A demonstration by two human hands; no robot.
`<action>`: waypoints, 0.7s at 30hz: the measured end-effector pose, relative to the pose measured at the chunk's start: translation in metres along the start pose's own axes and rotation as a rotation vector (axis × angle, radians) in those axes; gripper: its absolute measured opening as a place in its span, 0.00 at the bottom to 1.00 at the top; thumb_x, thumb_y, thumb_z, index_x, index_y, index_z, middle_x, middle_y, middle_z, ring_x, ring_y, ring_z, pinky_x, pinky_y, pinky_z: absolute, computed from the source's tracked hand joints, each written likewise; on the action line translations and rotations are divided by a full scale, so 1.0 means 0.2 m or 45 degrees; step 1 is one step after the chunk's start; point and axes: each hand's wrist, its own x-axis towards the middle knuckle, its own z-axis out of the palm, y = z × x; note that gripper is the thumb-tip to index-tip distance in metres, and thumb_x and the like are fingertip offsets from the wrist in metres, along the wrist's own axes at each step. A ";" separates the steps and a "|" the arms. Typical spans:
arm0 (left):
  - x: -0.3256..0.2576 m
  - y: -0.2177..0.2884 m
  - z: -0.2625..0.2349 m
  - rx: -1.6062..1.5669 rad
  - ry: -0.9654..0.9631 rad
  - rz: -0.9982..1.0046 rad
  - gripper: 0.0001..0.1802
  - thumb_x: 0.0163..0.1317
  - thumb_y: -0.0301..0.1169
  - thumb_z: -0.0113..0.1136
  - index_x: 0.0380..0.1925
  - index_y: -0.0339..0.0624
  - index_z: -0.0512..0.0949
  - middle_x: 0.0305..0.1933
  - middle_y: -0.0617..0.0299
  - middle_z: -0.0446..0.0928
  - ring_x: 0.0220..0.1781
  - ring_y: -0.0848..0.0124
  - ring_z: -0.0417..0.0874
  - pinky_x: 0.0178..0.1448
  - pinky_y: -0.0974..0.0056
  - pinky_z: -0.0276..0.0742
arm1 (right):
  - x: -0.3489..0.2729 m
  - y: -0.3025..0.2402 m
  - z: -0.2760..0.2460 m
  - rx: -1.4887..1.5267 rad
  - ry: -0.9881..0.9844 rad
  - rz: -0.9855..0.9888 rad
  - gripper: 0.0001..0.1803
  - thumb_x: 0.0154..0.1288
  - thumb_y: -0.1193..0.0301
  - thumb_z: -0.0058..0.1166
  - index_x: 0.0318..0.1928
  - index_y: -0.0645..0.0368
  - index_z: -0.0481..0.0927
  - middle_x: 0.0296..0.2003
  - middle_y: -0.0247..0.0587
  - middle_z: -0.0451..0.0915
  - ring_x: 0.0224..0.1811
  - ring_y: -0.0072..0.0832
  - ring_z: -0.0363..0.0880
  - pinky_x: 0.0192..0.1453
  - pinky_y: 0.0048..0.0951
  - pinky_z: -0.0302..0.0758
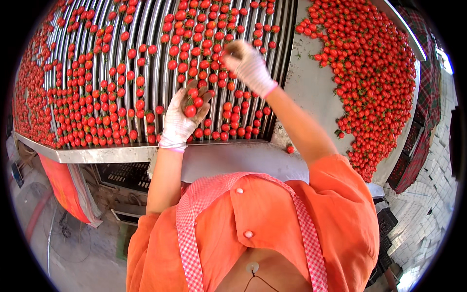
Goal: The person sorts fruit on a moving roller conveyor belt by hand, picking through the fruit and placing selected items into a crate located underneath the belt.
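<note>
Several red cherry tomatoes [193,102] rest in the cupped palm of my left hand [182,114], its fingers curled around them. The hand wears a white glove with brown-stained fingers and sits over the near edge of the metal roller bed [155,73]. My right hand [245,63], also gloved in white, is above the rollers, farther off and to the right. It is blurred by motion and its fingers look bent. Red shows beside its fingertips, but whether they grip a tomato is unclear. Loose tomatoes [197,36] lie in the grooves around both hands.
A large heap of cherry tomatoes [367,73] covers the metal tray [311,82] at the right. One tomato [290,149] lies near the tray's front corner. A metal rim [107,155] borders the bed's near side. Dark plastic crates [124,174] stand below it; red cloth [65,182] hangs at the left.
</note>
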 end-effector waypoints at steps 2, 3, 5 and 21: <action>-0.01 -0.05 0.03 0.038 0.038 0.019 0.25 0.73 0.45 0.56 0.64 0.44 0.74 0.62 0.51 0.79 0.61 0.55 0.81 0.56 0.54 0.86 | -0.21 -0.09 0.13 -0.067 -0.243 -0.224 0.12 0.63 0.68 0.63 0.44 0.59 0.82 0.40 0.46 0.84 0.44 0.35 0.85 0.50 0.36 0.82; -0.02 -0.06 0.03 0.033 0.079 0.024 0.24 0.73 0.45 0.56 0.62 0.45 0.75 0.61 0.52 0.79 0.61 0.56 0.81 0.56 0.54 0.85 | -0.29 -0.16 0.16 -0.185 -0.389 -0.316 0.12 0.62 0.66 0.64 0.43 0.58 0.83 0.40 0.45 0.84 0.44 0.40 0.85 0.51 0.38 0.81; -0.01 -0.08 0.00 0.015 0.015 0.016 0.22 0.72 0.46 0.56 0.57 0.45 0.79 0.56 0.56 0.82 0.57 0.60 0.83 0.56 0.57 0.85 | -0.37 -0.13 0.23 -0.274 -0.403 -0.720 0.10 0.62 0.69 0.62 0.42 0.57 0.84 0.45 0.42 0.84 0.48 0.42 0.83 0.56 0.39 0.79; -0.66 0.28 -0.34 -0.585 -0.484 0.411 0.23 0.66 0.38 0.62 0.62 0.56 0.78 0.63 0.63 0.76 0.63 0.66 0.77 0.52 0.59 0.83 | -0.58 0.45 0.34 -0.996 -0.305 -0.784 0.37 0.54 0.59 0.66 0.65 0.50 0.70 0.70 0.55 0.61 0.72 0.56 0.61 0.77 0.62 0.55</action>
